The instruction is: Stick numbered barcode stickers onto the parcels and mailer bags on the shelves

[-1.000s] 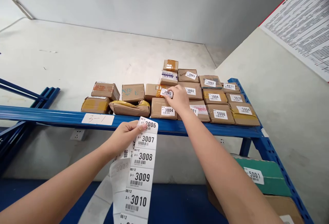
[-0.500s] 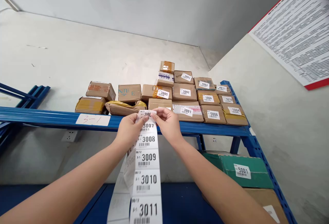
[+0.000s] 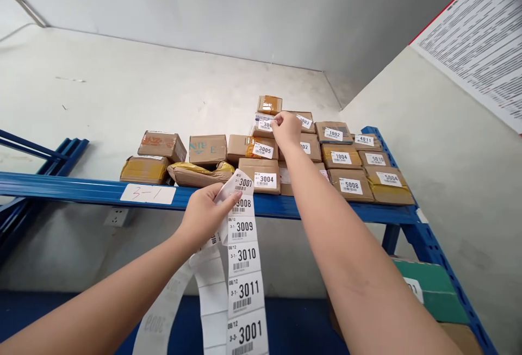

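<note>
My left hand [image 3: 204,213] is closed on a long strip of white numbered labels [image 3: 244,268], which hangs down from it with 3007 at the top. My right hand [image 3: 286,128] reaches up to the stacked parcels and pinches a small white label [image 3: 265,124] against a white-topped box [image 3: 261,126] in the second layer. Brown cardboard parcels [image 3: 350,184] with number labels fill the right part of the blue shelf [image 3: 81,187]. The parcel labelled 3005 [image 3: 253,148] and the parcel labelled 3004 [image 3: 261,175] lie just below my right hand.
Unlabelled parcels [image 3: 163,145] lie on the shelf's left part, above a handwritten "3-1" tag [image 3: 147,194]. A green box [image 3: 428,287] sits on a lower level at right. A printed poster [image 3: 477,39] hangs on the right wall. A wall socket [image 3: 116,216] is under the shelf.
My right hand peeled the top label off the strip and carried it up to the white-topped box. The strip now starts at 3007. My left hand stayed below the shelf edge.
</note>
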A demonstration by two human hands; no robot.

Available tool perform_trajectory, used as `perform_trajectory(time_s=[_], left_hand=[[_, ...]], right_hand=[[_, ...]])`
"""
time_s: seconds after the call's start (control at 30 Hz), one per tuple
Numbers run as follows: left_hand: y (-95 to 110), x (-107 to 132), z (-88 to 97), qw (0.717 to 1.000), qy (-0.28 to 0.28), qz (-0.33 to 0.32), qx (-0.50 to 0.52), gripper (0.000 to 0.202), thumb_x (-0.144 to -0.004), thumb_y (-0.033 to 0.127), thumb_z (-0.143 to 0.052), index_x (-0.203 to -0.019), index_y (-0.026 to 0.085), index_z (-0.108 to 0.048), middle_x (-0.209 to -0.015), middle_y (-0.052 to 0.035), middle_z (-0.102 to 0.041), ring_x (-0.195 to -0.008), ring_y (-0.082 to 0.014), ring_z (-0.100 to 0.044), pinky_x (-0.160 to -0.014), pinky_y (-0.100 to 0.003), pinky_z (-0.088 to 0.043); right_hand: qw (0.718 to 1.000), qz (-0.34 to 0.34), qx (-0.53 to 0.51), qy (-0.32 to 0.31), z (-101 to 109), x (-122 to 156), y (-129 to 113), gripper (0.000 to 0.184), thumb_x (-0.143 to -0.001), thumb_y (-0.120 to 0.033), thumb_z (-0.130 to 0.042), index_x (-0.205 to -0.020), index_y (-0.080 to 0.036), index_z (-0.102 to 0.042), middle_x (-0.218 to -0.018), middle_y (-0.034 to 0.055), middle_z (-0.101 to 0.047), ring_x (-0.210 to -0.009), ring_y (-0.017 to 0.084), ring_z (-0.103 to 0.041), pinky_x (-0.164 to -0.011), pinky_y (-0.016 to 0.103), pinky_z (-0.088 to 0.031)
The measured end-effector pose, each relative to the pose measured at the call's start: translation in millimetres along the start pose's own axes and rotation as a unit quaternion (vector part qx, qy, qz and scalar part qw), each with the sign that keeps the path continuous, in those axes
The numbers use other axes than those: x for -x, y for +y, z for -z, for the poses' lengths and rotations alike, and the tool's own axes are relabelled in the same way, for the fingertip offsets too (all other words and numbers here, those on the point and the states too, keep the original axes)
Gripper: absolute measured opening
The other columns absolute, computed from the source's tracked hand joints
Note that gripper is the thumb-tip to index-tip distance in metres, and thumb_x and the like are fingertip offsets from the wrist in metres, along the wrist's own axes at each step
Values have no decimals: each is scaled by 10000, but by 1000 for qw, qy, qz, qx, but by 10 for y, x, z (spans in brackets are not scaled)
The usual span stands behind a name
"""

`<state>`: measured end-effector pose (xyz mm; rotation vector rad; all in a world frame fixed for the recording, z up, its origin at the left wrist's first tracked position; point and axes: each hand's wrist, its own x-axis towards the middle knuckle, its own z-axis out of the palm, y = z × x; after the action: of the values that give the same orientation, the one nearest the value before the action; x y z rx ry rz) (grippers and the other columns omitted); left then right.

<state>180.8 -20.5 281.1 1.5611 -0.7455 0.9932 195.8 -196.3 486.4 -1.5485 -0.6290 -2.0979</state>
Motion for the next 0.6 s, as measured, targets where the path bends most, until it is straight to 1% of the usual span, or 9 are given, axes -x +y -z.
perform_trajectory(time_s=[0.13,0.23,0.27,0.37,0.43,0.5,0.53,0.57,0.6], left_hand=[[-55,16,102,999,15,5,-36,321,-720,515,-628,-736,194,-624,-667,-24,-667,-595,-162,-602,-494,-245,-419],[-80,35,131,999,15,14,-26,314,-723,509,-633,-755,197,-623,-690,-23,-673,-599,-159,-609,-501,-247,-427],[-84,41,135,1000,14,12,-20,309,-727,506,-632,-748,198,-620,-685,-22,-670,-596,-156,-608,-501,-246,-429],[-89,47,143,1000,7,-10,11,308,-749,501,-614,-719,195,-613,-660,-22,-659,-579,-148,-598,-490,-240,-429],[-90,40,145,998,-6,-17,56,305,-761,499,-602,-737,196,-624,-675,-25,-664,-581,-143,-599,-490,-237,-437],[-92,25,138,993,-31,-1,118,314,-769,511,-592,-783,201,-637,-688,-20,-664,-578,-136,-598,-493,-233,-450],[-91,16,127,988,-45,12,146,321,-772,518,-586,-810,205,-642,-688,-15,-663,-570,-130,-594,-492,-230,-455],[-88,7,112,984,-60,26,168,331,-776,526,-578,-833,208,-646,-678,-8,-656,-553,-121,-585,-485,-224,-453],[-83,-1,91,979,-77,40,182,343,-781,534,-567,-843,207,-649,-657,-2,-647,-528,-113,-570,-471,-218,-445]], right_hand=[[995,2,89,-41,37,-8,-110,123,-751,-82,-598,-849,-149,-625,-918,111,-597,-885,253,-570,-796,398,-450],[990,3,139,-25,97,27,-174,397,-720,-95,-661,-1103,-154,-576,-1125,164,-526,-945,306,-574,-787,440,-459],[988,13,151,-29,118,33,-174,419,-722,-94,-659,-1126,-153,-567,-1154,174,-515,-953,319,-575,-782,456,-461],[983,48,162,-76,196,98,-143,227,-763,-128,-624,-990,-134,-632,-1085,162,-580,-976,325,-575,-813,482,-460],[992,50,74,-87,278,246,-154,177,-796,-214,-615,-958,-147,-638,-1043,134,-623,-1000,291,-576,-855,465,-463],[981,39,-108,-158,377,509,-219,279,-835,-357,-572,-1043,-175,-607,-1084,113,-637,-992,244,-593,-831,420,-496],[951,30,-206,-229,424,672,-266,330,-846,-422,-540,-1078,-193,-590,-1090,101,-644,-965,223,-608,-783,390,-519],[904,20,-280,-322,462,844,-313,373,-840,-469,-530,-1102,-207,-578,-1087,92,-652,-939,212,-619,-735,367,-532],[871,8,-318,-374,488,1014,-356,390,-800,-473,-585,-1091,-214,-579,-1050,81,-663,-898,204,-628,-691,345,-536]])
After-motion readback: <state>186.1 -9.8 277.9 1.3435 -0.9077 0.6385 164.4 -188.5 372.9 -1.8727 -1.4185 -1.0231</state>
